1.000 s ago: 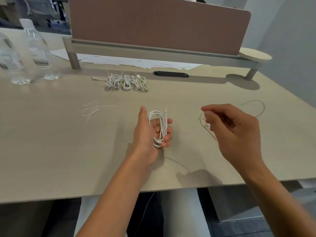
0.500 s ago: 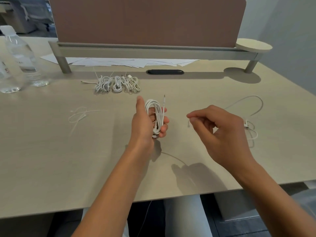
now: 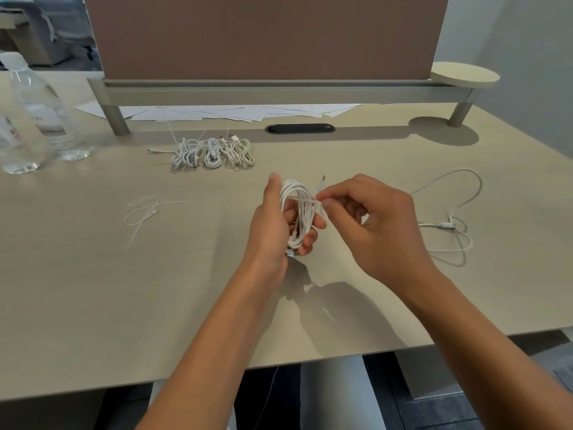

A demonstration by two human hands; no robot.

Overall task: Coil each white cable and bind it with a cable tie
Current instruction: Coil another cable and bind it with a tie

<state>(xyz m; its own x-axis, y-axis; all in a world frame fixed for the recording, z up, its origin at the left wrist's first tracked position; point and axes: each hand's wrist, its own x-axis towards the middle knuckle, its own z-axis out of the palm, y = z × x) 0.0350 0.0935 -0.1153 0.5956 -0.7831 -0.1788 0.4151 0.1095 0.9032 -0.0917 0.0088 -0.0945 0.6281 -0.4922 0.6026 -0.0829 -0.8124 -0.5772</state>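
Cables spread across the bench (image 3: 93,305)

Bound coils (image 3: 214,152) lie behind the hands; cable ties (image 3: 145,211) left, a loose cable (image 3: 449,218) right.

No legible text anywhere; labels on water bottles (image 3: 40,110) too blurred to read

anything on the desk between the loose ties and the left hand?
No. In the head view the stretch of desk between the loose ties and the left hand, which holds the coil, is bare.
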